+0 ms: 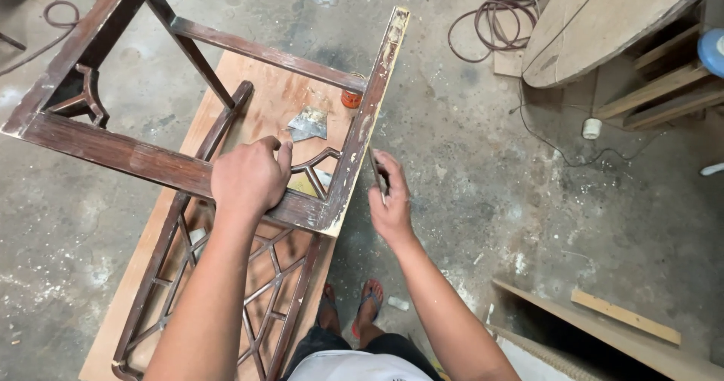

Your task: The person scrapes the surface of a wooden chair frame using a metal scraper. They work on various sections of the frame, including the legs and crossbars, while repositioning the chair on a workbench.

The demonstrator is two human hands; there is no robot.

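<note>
A dark wooden chair frame (188,171) was seen from above, lying on a plywood board (260,98) on a concrete floor (483,185). The frame's seat rails formed an open square from ten o'clock toward the centre, and its latticed back (226,298) ran down toward seven o'clock.

The left hand (250,177) was closed over the near rail just left of centre, fingers curled around the wood and pressing it down. The right hand (391,200), just past the frame's corner at about four o'clock from centre, was pinched on a thin flat blade (376,171), which was held upright beside the pale, worn rail (373,102) that ran up toward one o'clock. Whether the blade touched the wood could not be told.

A putty knife (308,123) and a small orange tin (351,97) lay on the board inside the frame, near twelve o'clock. Coiled cable (498,19) was seen at one o'clock, stacked timber (664,87) at two o'clock, and sandalled feet (354,309) at six o'clock.

The work looked like scraping old finish off the rail. It would likely be done best with the frame kept firmly pinned, the blade held at a low angle, and strokes drawn along the grain with light, even pressure, so that the wood would not be gouged.
</note>
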